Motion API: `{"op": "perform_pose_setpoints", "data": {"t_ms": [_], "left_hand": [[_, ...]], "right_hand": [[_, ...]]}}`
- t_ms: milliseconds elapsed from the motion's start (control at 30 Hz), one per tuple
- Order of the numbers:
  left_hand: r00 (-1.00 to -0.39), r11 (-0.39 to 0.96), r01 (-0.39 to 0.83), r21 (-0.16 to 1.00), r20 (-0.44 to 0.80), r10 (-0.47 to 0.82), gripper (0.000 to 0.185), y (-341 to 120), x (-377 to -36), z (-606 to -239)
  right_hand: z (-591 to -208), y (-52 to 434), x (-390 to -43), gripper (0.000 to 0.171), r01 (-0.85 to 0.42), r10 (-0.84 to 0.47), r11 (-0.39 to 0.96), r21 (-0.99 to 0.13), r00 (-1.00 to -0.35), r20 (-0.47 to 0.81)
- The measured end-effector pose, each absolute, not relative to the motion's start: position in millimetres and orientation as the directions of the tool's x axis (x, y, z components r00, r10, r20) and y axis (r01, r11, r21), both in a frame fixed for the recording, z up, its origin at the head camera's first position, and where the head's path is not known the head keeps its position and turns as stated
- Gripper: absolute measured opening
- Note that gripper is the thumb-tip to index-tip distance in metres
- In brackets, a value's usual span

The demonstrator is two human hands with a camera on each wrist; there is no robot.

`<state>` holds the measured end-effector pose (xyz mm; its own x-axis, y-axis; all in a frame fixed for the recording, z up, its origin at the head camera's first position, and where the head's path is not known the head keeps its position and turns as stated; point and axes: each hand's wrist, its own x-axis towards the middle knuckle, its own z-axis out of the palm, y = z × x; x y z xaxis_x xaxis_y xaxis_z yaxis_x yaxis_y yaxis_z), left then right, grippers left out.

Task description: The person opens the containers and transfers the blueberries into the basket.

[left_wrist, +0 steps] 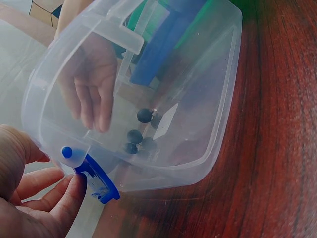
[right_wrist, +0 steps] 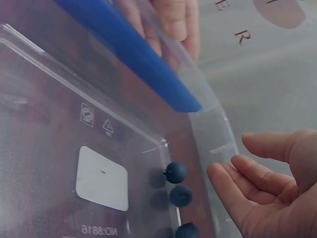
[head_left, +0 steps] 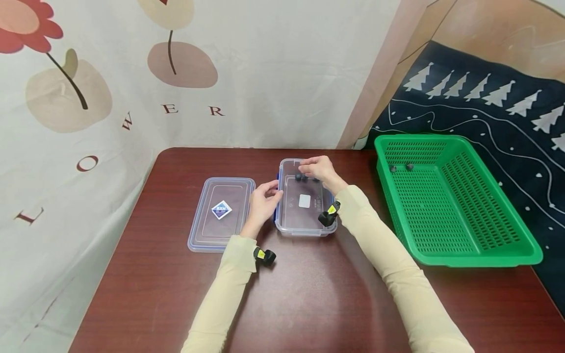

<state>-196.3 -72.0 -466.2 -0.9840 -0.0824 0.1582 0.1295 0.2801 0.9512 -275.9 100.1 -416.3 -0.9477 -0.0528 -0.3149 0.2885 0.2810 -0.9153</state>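
The left hand (head_left: pixel 264 199) touches the clear box (head_left: pixel 304 223) at its side clip with relaxed fingers, while the right hand (head_left: pixel 319 169) hovers spread above the blueberries (right_wrist: pixel 176 172).

Our right hand (right_wrist: pixel 270 183) lies open at the lower right, fingers relaxed and pointing left, holding nothing. Just beyond its fingertips stands the clear wall of the container (right_wrist: pixel 208 119). Inside it, near that wall, sit three dark blueberries (right_wrist: pixel 181 196) in a short row. Further left on the container floor is a white label (right_wrist: pixel 101 177). Above, a blue clip (right_wrist: pixel 133 59) runs along the rim, and our other hand's fingers (right_wrist: pixel 173 20) show behind it.
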Motion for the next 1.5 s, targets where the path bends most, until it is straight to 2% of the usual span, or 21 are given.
{"op": "perform_pose_setpoints", "data": {"t_ms": [233,333,567,1000,1500], "left_hand": [[-0.985,0.277,0.125,0.953,0.153,-0.082,0.032,-71,-196,-466],[-0.985,0.276,0.122,0.953,0.149,-0.082,0.032,-71,-196,-466],[-0.982,0.276,0.133,0.952,0.164,-0.092,0.031,-71,-197,-466],[-0.984,0.28,0.126,0.952,0.156,-0.088,0.032,-71,-197,-466],[-0.984,0.261,0.128,0.957,0.156,-0.09,0.032,-71,-196,-467]], "right_hand": [[-427,93,-279,0.028,0.329,-0.035,0.324,-0.887,-0.933,-0.359],[-431,89,-279,0.028,0.318,-0.047,0.328,-0.89,-0.935,-0.352],[-436,78,-279,0.026,0.293,-0.045,0.442,-0.848,-0.937,-0.348],[-443,67,-281,0.021,0.304,-0.039,0.502,-0.81,-0.927,-0.372],[-449,61,-281,0.021,0.296,-0.073,0.472,-0.83,-0.926,-0.371]]}}
